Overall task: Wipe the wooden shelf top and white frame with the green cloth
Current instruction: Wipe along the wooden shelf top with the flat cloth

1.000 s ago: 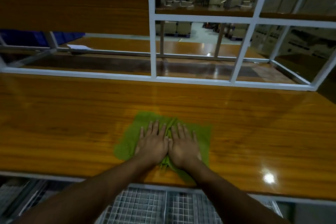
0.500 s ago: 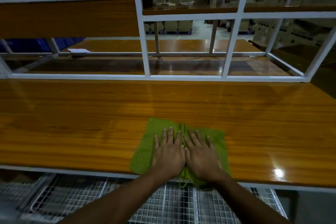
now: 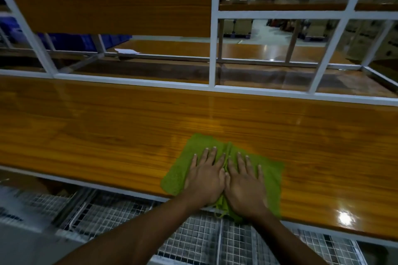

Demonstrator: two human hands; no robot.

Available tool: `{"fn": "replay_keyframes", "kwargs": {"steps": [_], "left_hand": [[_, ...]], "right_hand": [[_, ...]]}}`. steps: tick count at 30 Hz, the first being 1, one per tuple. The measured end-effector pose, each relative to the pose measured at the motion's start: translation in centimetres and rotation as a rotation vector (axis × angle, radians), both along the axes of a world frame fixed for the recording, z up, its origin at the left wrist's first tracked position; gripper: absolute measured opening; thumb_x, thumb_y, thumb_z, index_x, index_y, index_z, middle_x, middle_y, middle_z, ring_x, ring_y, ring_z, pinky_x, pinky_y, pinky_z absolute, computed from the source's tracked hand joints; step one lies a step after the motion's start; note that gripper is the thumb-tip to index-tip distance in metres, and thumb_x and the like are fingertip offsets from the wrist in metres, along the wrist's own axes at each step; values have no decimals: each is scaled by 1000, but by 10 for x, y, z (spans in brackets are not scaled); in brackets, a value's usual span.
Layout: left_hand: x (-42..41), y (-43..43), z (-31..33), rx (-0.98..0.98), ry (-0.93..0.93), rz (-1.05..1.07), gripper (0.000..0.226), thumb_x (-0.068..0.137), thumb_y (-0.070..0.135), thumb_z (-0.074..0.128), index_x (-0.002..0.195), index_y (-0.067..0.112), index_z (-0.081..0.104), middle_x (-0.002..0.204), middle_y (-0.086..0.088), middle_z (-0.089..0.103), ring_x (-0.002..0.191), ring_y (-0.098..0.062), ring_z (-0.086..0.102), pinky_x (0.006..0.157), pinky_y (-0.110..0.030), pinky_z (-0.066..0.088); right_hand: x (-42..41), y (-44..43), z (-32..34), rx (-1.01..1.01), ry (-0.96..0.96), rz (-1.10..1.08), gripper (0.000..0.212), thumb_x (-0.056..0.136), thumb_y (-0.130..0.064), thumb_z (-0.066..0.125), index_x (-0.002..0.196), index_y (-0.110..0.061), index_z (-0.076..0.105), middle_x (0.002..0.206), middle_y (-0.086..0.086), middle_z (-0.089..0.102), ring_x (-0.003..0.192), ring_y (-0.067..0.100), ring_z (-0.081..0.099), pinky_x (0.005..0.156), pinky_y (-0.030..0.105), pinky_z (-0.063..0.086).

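The green cloth (image 3: pixel 224 168) is spread flat near the front edge of the glossy wooden shelf top (image 3: pixel 107 135), pinned down by the left hand (image 3: pixel 205 175) and right hand (image 3: pixel 245 185), palms flat, fingers stretched out, side by side, nothing gripped. The white frame (image 3: pixel 212 34) is seen behind it.
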State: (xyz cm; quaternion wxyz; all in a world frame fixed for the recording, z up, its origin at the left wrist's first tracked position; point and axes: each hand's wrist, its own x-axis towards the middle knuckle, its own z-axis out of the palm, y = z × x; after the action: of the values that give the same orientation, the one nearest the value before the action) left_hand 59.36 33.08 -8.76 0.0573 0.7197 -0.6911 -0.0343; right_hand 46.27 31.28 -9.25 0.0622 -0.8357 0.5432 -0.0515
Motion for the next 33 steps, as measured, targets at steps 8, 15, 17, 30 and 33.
{"fn": "replay_keyframes", "kwargs": {"steps": [8,15,17,30,33], "left_hand": [[92,27,4,-1,-20,75,55,104,44,17,156,31,8,164,3,-4,150,-16,-5,121,-46,1],[145,43,2,21,-34,130,56,103,45,14,157,29,5,164,1,-6,150,-17,-6,121,-47,0],[144,43,1,20,-34,136,59,101,48,8,156,29,4,164,0,-5,150,-18,-6,121,-48,0],[103,-14,3,68,-9,26,63,100,49,12,156,26,-2,163,-7,-12,150,-29,-11,116,-60,-4],[98,-37,3,66,3,25,62,101,48,14,157,26,-1,163,-7,-10,150,-29,-10,116,-61,-5]], "right_hand": [[94,19,5,23,-22,79,92,75,-53,-25,158,-22,0,164,6,-12,150,25,-16,119,53,-8],[147,29,6,28,-12,141,91,75,-52,-23,158,-22,0,164,7,-12,150,25,-16,119,52,-10],[145,29,6,29,-17,144,91,75,-52,-23,158,-24,0,164,5,-12,150,23,-17,119,50,-11],[103,-10,4,10,33,-84,81,82,-58,-17,157,-30,-4,163,-1,-15,149,18,-18,120,46,-8],[99,-32,3,-1,45,-95,87,78,-58,-21,157,-27,-3,164,2,-11,151,21,-13,120,48,-4]]}}
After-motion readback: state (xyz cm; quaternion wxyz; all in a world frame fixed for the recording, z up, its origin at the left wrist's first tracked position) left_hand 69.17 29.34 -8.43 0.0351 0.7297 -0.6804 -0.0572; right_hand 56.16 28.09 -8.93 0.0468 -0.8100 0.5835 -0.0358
